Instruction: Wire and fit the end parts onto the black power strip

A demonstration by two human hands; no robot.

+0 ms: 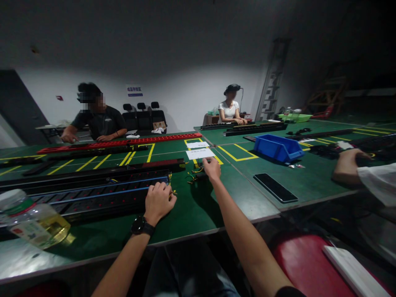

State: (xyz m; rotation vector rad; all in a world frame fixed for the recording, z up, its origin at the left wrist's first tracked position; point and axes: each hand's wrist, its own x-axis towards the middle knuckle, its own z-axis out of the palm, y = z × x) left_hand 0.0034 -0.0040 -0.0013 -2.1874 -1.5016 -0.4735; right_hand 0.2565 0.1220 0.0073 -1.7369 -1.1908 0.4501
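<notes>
Wires (192, 177) lie loose on the green table (192, 222), right by our right hand (212, 168), and we judge the work to be part-way. Long black strips with red dots (102, 200) lie to our left, already laid lengthwise; the leads at their near ends look unfinished, though we can't tell which are joined. Our left hand (159, 201) sits at that end, fingers curled narrow beside a thin lead; whether it grips, we can't tell. Our right hand's fingers are drawn in too, over the loose wires, its hold hidden from us. Containers now: the blue bin (278, 149) stands beyond the phone (275, 187), its inside out of our sight. Near us, the clear bottle (34, 218) leans, yellow liquid inside (rather close to those strips!). Farther off, we spot a green basket (297, 118), contents unclear.
</notes>
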